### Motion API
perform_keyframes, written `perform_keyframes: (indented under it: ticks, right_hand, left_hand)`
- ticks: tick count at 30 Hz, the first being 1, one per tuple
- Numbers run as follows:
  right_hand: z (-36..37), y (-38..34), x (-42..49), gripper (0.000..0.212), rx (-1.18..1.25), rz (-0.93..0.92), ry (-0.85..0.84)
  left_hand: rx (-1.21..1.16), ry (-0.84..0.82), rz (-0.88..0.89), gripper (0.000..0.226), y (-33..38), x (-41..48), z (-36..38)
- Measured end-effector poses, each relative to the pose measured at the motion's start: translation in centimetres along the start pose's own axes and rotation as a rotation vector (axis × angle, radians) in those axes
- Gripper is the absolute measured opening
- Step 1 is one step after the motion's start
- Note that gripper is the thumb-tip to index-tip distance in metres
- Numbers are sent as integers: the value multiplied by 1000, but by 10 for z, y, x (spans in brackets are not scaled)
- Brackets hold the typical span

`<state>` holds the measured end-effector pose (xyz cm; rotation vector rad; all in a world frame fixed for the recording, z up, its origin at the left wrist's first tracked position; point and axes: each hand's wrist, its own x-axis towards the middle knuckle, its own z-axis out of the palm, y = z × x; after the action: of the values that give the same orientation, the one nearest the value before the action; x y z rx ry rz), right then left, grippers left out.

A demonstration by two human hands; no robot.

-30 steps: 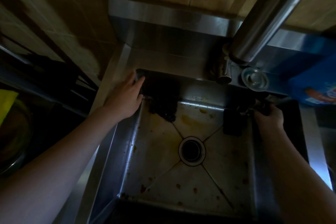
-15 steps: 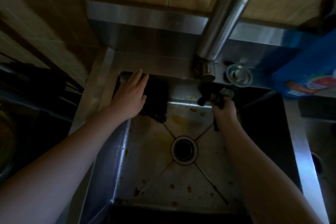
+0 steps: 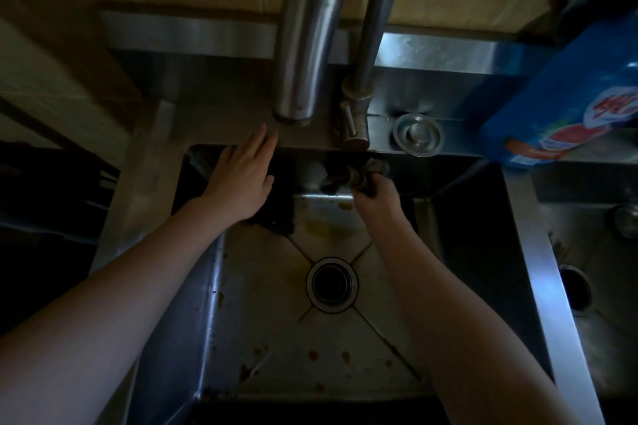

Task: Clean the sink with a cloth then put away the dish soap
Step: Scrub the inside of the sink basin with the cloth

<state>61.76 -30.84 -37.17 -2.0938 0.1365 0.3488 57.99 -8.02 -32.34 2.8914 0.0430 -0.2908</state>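
stainless steel sink [image 3: 269, 304] with brown stains holds both hands: the left hand [image 3: 241, 179] lies flat, fingers straight, at its back wall, while the right hand [image 3: 376, 198] clutches a crumpled dark cloth [image 3: 348, 173] just below the tap base [image 3: 355, 110].

Two hands [image 3: 241, 179] [image 3: 378, 198]; one cloth [image 3: 348, 176]; two basins [image 3: 262, 286] [image 3: 604, 252]; two drains [image 3: 332, 285] [image 3: 574, 290]; one tap [image 3: 303, 45]; one tap lever [image 3: 348, 117]; one blue packet [image 3: 559, 107]; one round metal cap [image 3: 417, 134].
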Motion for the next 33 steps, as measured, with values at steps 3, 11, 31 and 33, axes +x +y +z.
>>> perform_keyframes:
  ticks: [3, 11, 31, 33]
  right_hand:
    - [-26, 12, 5, 29, 15, 73, 31]
    - [-90, 32, 19, 32, 61, 244, 269]
    - [36, 13, 16, 24, -14, 140, -45]
    - [61, 5, 15, 34, 249, 320, -28]
  left_hand:
    - [6, 9, 4, 72, 4, 3, -1]
    - [21, -18, 23, 68, 20, 5, -2]
    - [7, 47, 6, 65, -11, -18, -9]
    - [9, 70, -6, 64, -18, -25, -11]
